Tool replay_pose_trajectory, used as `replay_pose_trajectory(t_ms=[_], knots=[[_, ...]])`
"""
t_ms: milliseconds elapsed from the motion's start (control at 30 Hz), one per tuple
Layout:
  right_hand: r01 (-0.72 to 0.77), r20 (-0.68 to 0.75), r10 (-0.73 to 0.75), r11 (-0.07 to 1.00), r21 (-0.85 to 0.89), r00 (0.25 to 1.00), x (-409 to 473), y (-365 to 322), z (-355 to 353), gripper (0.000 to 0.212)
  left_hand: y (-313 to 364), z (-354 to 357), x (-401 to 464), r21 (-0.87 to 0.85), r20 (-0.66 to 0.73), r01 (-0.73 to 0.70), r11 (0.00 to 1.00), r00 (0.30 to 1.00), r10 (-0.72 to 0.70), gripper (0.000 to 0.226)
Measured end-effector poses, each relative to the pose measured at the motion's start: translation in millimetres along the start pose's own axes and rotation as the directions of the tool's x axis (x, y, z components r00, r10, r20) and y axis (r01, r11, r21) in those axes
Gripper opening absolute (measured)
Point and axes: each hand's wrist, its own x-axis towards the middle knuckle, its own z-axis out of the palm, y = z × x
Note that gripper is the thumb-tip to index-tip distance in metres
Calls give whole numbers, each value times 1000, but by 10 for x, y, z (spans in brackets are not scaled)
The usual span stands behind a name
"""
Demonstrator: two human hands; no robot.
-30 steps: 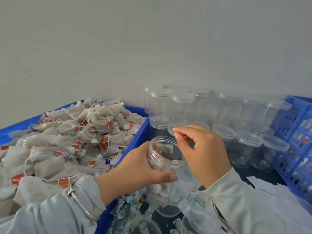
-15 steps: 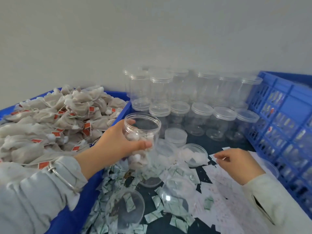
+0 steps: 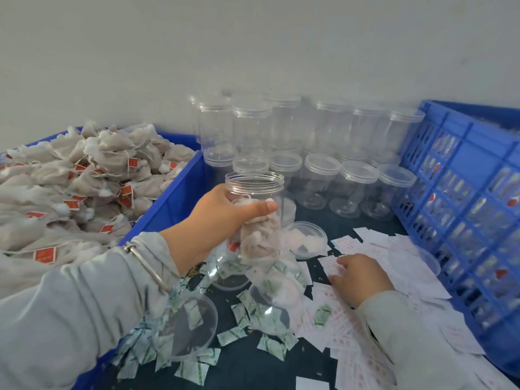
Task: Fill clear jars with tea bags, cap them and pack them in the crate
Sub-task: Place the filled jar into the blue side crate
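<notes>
The person's left hand point(image 3: 222, 220) grips an uncapped clear jar point(image 3: 254, 218) just below its threaded neck, thumb across the front, holding it upright above the dark table point(image 3: 253, 358). Tea bags fill the jar's lower half (one red tag shows near the bottom). The right hand point(image 3: 358, 277) lies low on the table, fingers bent down onto a spread of white paper slips point(image 3: 380, 251); I cannot tell whether it pinches one or only touches them.

To the left, a blue bin point(image 3: 174, 198) is heaped with tea bags point(image 3: 84, 178) carrying red tags. Along the wall behind the held jar stand rows of empty capped jars point(image 3: 318, 153), some stacked two high. On the right is the blue lattice crate point(image 3: 461, 209), with jars dimly visible through its openings. Loose clear lids point(image 3: 194, 327) and green-printed paper scraps point(image 3: 242, 313) lie scattered on the table beneath the jar. A metal bangle point(image 3: 149, 263) circles the left grey sleeve.
</notes>
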Motion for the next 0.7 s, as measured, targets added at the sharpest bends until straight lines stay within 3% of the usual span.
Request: replay_pose_trajectory(t_ms=[100, 200, 333, 600, 700], knots=[[-10, -23, 9, 1000, -25, 1000, 18, 46, 15, 25, -54, 82, 28, 8, 35, 17, 1000, 999, -18, 50], [-6, -45, 4, 999, -40, 999, 14, 71, 31, 20, -119, 131, 56, 23, 61, 30, 999, 998, -32, 58], [49, -71, -56, 994, -98, 996, 32, 85, 72, 21, -159, 161, 42, 43, 79, 52, 998, 995, -55, 74], [50, -136, -48, 999, 7, 990, -30, 78, 85, 23, -188, 175, 6, 29, 140, 24, 999, 990, -28, 52], [21, -137, -2, 991, 135, 991, -39, 98, 89, 41, -184, 177, -5, 19, 152, 14, 1000, 988, -17, 51]])
